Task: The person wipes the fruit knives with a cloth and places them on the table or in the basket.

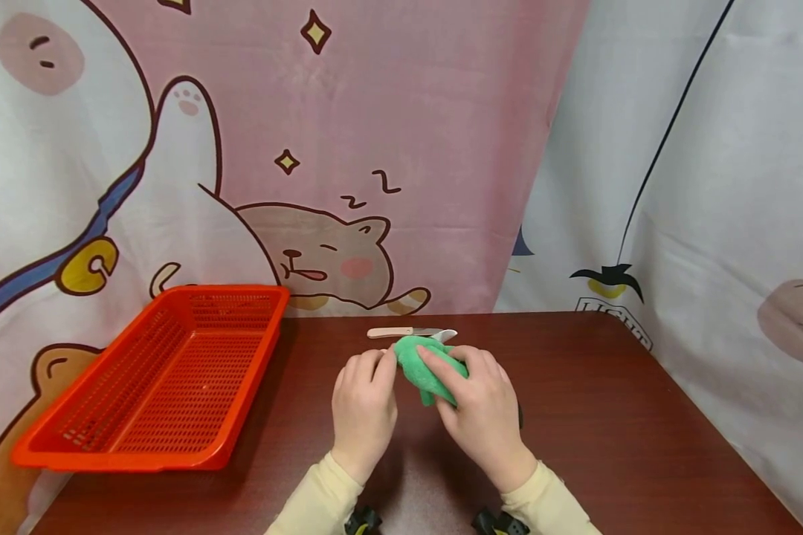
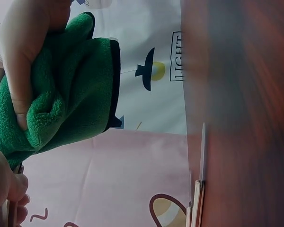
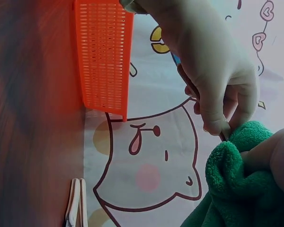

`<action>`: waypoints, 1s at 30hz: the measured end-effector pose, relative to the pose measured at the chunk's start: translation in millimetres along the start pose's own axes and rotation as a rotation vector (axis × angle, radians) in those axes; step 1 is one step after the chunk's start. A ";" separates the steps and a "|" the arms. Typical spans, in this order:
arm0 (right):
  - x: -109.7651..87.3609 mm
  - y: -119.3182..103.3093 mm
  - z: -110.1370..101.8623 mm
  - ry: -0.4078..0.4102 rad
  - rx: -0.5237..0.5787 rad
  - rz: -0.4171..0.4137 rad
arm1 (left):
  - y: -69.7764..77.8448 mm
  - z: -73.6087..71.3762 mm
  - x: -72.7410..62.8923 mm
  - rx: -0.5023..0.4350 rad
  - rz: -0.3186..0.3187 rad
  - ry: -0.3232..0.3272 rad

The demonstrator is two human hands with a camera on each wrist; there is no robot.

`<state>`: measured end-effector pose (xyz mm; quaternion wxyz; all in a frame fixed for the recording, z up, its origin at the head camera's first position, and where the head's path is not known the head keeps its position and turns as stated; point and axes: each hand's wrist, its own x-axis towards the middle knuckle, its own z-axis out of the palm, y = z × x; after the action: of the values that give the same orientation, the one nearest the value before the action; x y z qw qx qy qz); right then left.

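A green plush cloth (image 1: 418, 364) with a black edge is bunched between the hands above the table. My right hand (image 1: 482, 405) grips it, thumb and fingers pressed into the folds. My left hand (image 1: 364, 405) pinches a thin brown handle (image 3: 187, 81) whose far end goes into the cloth, so what it belongs to is hidden. Just behind the cloth, a pale-handled knife (image 1: 389, 332) lies on the table. A pale pointed tip (image 1: 444, 336) shows beside its blade; I cannot tell what that tip belongs to.
An orange-red perforated plastic basket (image 1: 230, 416) stands on the left of the dark brown table (image 1: 609, 416). Printed cartoon curtains (image 1: 442, 148) hang along the table's back and right edges.
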<state>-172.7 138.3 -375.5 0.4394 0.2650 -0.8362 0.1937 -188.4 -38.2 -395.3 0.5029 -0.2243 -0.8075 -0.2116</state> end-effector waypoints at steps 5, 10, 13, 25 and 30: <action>0.7 2.8 -1.4 -0.010 -0.010 0.011 | 0.5 0.1 -0.1 -0.016 -0.003 0.001; 1.6 8.9 -2.6 -0.001 -0.025 0.022 | 0.2 0.1 -0.3 -0.024 -0.014 -0.004; 2.7 13.3 -4.1 0.008 -0.036 0.037 | -0.2 0.1 0.1 -0.027 -0.018 0.005; 5.5 31.1 -14.4 0.021 -0.078 0.101 | -1.3 -2.2 2.3 -0.037 -0.030 0.012; 5.2 33.9 -15.4 0.014 -0.070 0.101 | -2.6 -2.2 2.2 -0.041 -0.031 0.009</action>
<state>-186.2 172.0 -365.9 0.4441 0.2057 -0.8516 0.1879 -189.2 -41.2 -392.8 0.4985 -0.2210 -0.8041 -0.2368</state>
